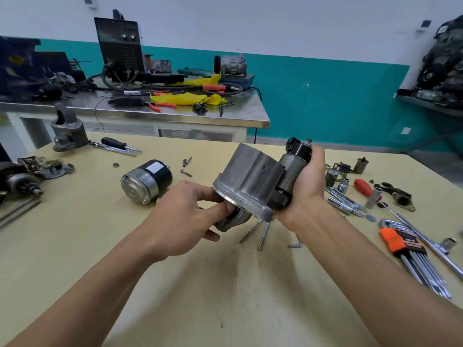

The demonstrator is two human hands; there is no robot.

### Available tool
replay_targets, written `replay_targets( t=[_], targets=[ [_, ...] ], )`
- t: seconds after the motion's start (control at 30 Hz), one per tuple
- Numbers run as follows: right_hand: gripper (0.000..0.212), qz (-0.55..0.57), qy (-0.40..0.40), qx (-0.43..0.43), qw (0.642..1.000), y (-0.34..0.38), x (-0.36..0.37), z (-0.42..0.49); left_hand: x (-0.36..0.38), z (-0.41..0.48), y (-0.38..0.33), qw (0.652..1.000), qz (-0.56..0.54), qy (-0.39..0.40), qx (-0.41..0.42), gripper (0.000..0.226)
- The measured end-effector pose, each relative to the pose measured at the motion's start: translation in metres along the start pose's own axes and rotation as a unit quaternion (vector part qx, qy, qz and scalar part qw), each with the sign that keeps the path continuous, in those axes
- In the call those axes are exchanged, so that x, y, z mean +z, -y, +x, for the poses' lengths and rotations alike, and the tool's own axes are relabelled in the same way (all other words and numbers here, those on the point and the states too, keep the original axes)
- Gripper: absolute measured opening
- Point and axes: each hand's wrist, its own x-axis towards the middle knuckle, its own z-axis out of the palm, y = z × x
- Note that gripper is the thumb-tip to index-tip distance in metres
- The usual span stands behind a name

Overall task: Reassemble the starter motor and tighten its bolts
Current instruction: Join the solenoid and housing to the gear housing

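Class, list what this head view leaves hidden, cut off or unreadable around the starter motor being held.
Head view: ribbed part under the starter housing, mostly covered by the left hand.
Head view: solenoid, far side wrapped by the right hand.
Head view: white label on the motor body, too blurred to read.

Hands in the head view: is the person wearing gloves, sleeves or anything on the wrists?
No. The left hand and right hand are bare: no gloves, no rings showing. The left forearm and right forearm are uncovered down to the frame edge, with no sleeves, watch, bands or markings visible.
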Motion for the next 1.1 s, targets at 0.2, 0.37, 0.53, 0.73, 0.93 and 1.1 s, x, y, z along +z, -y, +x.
replay_targets(
  t=[0.2,0.37,0.53,0.73,0.93,1.1],
  targets=[
    [0.047,-0.01,-0.017,0.0,1.0,0.001,0.002,-0.001,0.0,0.0,0.003,0.998,-0.057,0.012,-0.014,0.039],
    [0.049,-0.038,-0.022,0.048,0.998,-0.001,-0.004,-0.001,-0.003,0.001,0.002,0.996,-0.073,0.029,-0.034,0.03],
    [0.057,-0.043,-0.031,0.064,0.997,0.01,-0.002,-0.001,-0.005,0.001,0.004,0.995,-0.087,0.028,-0.045,0.031],
    [0.051,-0.064,-0.001,0.034,0.997,0.015,-0.002,-0.002,0.005,0.004,0.004,0.993,-0.113,-0.004,-0.018,0.022],
    [0.048,-0.061,0.037,0.019,0.997,0.018,0.002,-0.008,0.008,0.006,0.005,0.979,-0.199,-0.042,-0.031,0.022],
    [0.052,-0.046,0.036,0.026,0.998,0.019,0.007,-0.014,0.009,0.006,0.003,0.954,-0.282,-0.071,-0.074,0.031]
  ],
)
